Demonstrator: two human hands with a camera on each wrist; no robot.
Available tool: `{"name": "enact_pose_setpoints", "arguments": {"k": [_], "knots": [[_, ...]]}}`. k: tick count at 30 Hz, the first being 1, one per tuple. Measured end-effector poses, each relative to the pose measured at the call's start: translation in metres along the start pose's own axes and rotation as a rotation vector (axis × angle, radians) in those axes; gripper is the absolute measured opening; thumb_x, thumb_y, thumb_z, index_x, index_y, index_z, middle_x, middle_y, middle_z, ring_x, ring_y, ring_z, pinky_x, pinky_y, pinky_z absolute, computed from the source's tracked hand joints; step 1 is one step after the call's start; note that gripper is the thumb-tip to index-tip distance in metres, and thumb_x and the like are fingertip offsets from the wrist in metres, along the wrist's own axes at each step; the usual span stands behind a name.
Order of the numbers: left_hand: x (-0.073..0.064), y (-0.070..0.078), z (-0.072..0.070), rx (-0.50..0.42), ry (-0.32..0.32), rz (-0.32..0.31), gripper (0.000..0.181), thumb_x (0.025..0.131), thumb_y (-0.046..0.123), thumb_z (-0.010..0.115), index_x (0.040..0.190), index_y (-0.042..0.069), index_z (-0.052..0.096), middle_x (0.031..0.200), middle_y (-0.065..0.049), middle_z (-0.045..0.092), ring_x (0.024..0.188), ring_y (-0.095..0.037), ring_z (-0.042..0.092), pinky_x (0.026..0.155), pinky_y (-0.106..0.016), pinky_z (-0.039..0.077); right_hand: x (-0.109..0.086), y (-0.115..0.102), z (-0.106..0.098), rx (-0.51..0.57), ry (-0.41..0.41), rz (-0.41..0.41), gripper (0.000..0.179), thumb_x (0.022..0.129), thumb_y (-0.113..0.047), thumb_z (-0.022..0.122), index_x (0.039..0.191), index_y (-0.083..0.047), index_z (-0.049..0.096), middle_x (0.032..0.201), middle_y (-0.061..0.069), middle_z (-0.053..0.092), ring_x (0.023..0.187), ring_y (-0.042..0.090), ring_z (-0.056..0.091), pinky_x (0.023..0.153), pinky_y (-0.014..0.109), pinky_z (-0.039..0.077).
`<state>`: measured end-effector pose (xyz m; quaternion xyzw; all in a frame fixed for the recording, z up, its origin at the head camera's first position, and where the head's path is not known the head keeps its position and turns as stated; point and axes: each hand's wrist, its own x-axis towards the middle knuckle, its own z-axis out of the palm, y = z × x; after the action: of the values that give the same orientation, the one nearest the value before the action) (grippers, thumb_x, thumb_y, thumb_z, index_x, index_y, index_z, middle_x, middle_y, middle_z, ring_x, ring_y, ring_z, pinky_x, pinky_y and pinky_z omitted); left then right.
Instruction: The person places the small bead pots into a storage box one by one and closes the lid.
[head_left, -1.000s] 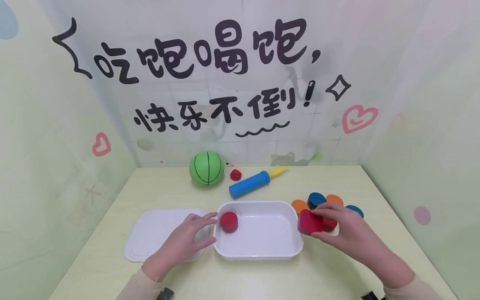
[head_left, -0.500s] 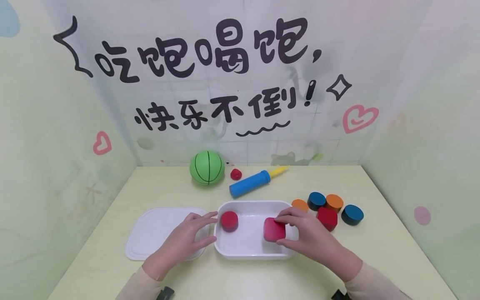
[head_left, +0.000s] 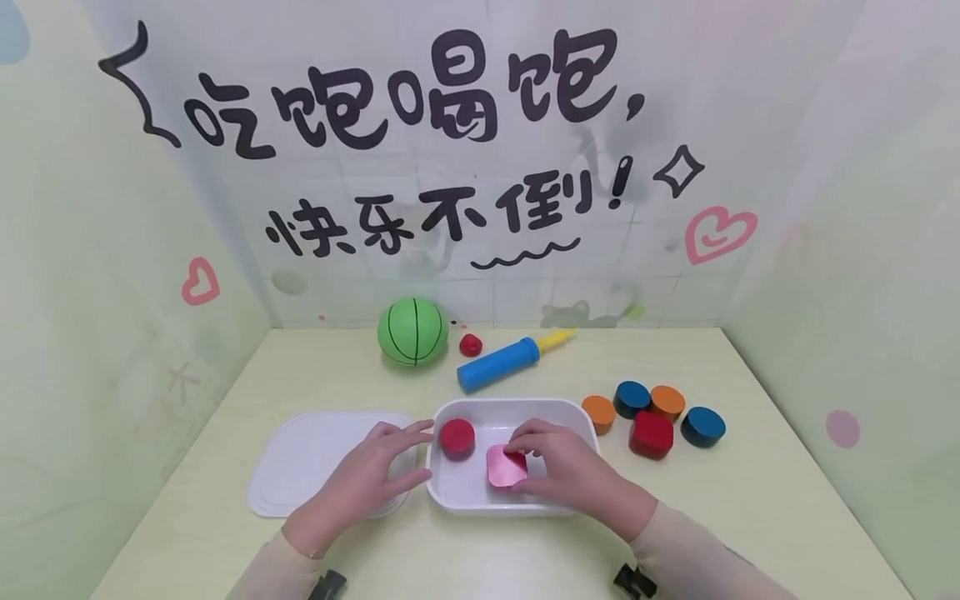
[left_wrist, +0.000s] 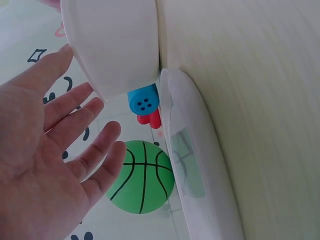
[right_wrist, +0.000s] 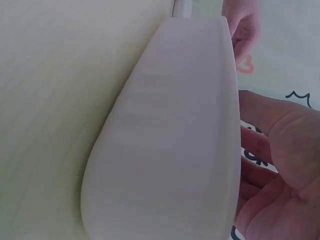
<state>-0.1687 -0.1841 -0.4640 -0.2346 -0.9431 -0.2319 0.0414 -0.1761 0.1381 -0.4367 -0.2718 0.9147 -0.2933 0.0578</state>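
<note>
A white plastic container (head_left: pixel 536 502) stands in the middle of the table. A round red block (head_left: pixel 457 438) lies at its left end. Inside, my right hand (head_left: pixel 570 467) pinches a rounded-square block (head_left: pixel 506 467) whose top shines pink, between thumb and fingers. Whether that block touches the container's floor, I cannot tell. In the right wrist view the container's wall (right_wrist: pixel 165 135) hides the block and the fingertips. My left hand (head_left: pixel 375 471) has its fingers spread, and its fingertips touch the container's left side; the left wrist view shows the hand (left_wrist: pixel 50 140) holding nothing.
A white lid (head_left: pixel 307 458) lies left of the container, partly under the left hand. To the right sit blue (head_left: pixel 703 427), orange (head_left: pixel 598 413) and red (head_left: pixel 651 434) blocks. Behind are a green ball (head_left: pixel 412 332), a small red object (head_left: pixel 470 345) and a blue hand pump (head_left: pixel 498 365).
My right hand has carried the rounded-square block leftward from the other blocks, over the container's right rim and into the container. The left hand has stayed at the left side.
</note>
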Motion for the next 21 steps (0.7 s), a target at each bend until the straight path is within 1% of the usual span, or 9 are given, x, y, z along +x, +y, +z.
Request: {"name": "enact_pose_setpoints", "arguments": {"k": [3,5,8,13,21], "knots": [[0.0,0.0,0.0,0.002,-0.007,-0.008,0.049,0.092,0.041,0.077,0.138,0.024,0.067,0.154,0.011,0.055,0.115,-0.012,0.055,0.095,-0.041,0.057,0.008,-0.006,0.007,0.02,-0.051,0.013,0.048,0.08,-0.033,0.091,0.124,-0.021,0.076,0.116,-0.009,0.07,0.108,0.011,0.063,0.091,0.028,0.059],[0.0,-0.001,0.0,0.002,-0.012,-0.01,0.05,0.093,0.042,0.076,0.139,0.025,0.067,0.154,0.011,0.055,0.116,-0.012,0.054,0.095,-0.041,0.057,0.013,-0.011,0.011,0.039,-0.071,0.016,0.049,0.079,-0.035,0.091,0.124,-0.022,0.076,0.116,-0.01,0.07,0.108,0.01,0.063,0.092,0.028,0.058],[0.001,-0.001,0.0,-0.001,-0.013,-0.005,0.05,0.093,0.042,0.076,0.139,0.025,0.066,0.154,0.011,0.055,0.116,-0.012,0.054,0.095,-0.041,0.057,0.019,-0.017,0.018,0.052,-0.078,-0.001,0.048,0.08,-0.038,0.09,0.124,-0.023,0.076,0.115,-0.011,0.071,0.107,0.007,0.063,0.093,0.026,0.057],[0.0,-0.001,0.0,0.002,-0.01,-0.002,0.05,0.093,0.04,0.077,0.139,0.025,0.066,0.154,0.011,0.055,0.116,-0.012,0.055,0.094,-0.041,0.057,0.028,-0.023,0.026,0.06,-0.09,-0.038,0.048,0.08,-0.039,0.09,0.123,-0.024,0.076,0.117,-0.012,0.072,0.107,0.005,0.063,0.091,0.022,0.056],[0.0,-0.001,0.001,0.004,-0.007,-0.002,0.05,0.093,0.043,0.076,0.139,0.026,0.066,0.154,0.012,0.055,0.115,-0.011,0.054,0.093,-0.04,0.058,0.037,-0.026,0.032,0.032,-0.11,-0.037,0.048,0.077,-0.037,0.093,0.121,-0.024,0.077,0.118,-0.01,0.072,0.106,0.005,0.064,0.089,0.02,0.056]]}}
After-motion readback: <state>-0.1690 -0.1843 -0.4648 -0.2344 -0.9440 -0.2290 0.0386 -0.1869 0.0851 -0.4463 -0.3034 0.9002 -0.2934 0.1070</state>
